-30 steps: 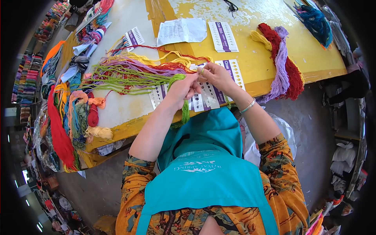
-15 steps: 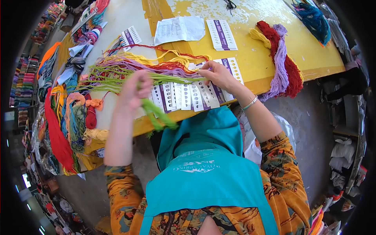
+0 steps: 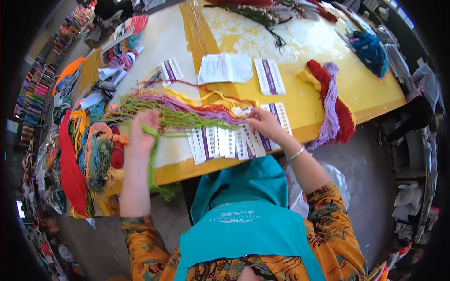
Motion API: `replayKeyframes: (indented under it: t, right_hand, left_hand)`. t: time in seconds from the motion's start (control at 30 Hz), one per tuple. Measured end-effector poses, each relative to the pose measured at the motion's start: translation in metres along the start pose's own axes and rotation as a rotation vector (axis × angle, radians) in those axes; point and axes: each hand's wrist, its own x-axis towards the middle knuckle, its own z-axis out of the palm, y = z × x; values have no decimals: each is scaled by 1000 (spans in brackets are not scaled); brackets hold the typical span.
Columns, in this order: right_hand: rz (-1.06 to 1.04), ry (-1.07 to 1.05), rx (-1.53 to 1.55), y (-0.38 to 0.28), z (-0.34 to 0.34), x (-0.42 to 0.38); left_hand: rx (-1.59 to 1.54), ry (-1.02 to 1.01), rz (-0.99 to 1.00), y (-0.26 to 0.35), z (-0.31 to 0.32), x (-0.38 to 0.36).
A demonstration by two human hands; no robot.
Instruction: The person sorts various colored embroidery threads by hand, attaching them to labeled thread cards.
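My left hand (image 3: 144, 129) is at the left end of the spread threads, with a hank of green thread (image 3: 152, 164) hanging from it over the table edge. My right hand (image 3: 262, 122) pinches the right end of green strands (image 3: 197, 120) over the punched cards. Lilac strands (image 3: 180, 105), with red and yellow ones (image 3: 220, 96), lie just beyond the green. Several white and purple cards with holes (image 3: 227, 143) overlap beneath my right hand and along the near edge.
Coloured skeins (image 3: 72, 164) cover the table's left end. A crumpled paper (image 3: 225, 68) and a punched card (image 3: 269, 76) lie farther back. Red and lilac skeins (image 3: 329, 100) hang over the right edge; a blue skein (image 3: 368, 54) lies beyond. A person in dark clothing (image 3: 112, 11) is at the far left.
The view has shifted, so the table sits lower. My left hand has moved left relative to the cards, and the green hank now hangs straighter below it. My right hand stays at the cards.
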Motion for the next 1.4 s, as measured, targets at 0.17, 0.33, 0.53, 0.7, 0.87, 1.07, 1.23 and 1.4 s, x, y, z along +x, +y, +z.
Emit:
replayKeyframes:
  t: [0.17, 0.33, 0.53, 0.7, 0.87, 1.07, 1.23, 1.4]
  right_hand:
    - [-21, 15, -48, -17, 5, -5]
    - [-310, 77, 99, -87, 37, -20]
    - [-208, -134, 572, -116, 77, -28]
    - [-73, -175, 690, -108, 87, -37]
    - [-12, -106, 995, -100, 84, -33]
    - [-23, -162, 985, -93, 79, -32]
    - [-54, -139, 841, -96, 82, -32]
    - [-90, -146, 662, -112, 83, -36]
  left_hand:
    - [120, -282, -157, -52, 80, -78]
    - [80, -588, -268, -70, 111, -100]
    - [249, -651, -161, -82, 118, -107]
    - [233, -667, -177, -87, 107, -109]
    - [250, -620, -223, -84, 102, -107]
    - [175, -610, -267, -86, 99, -105]
    - [162, -588, -274, -84, 98, -104]
    - [185, -555, -267, -87, 100, -103]
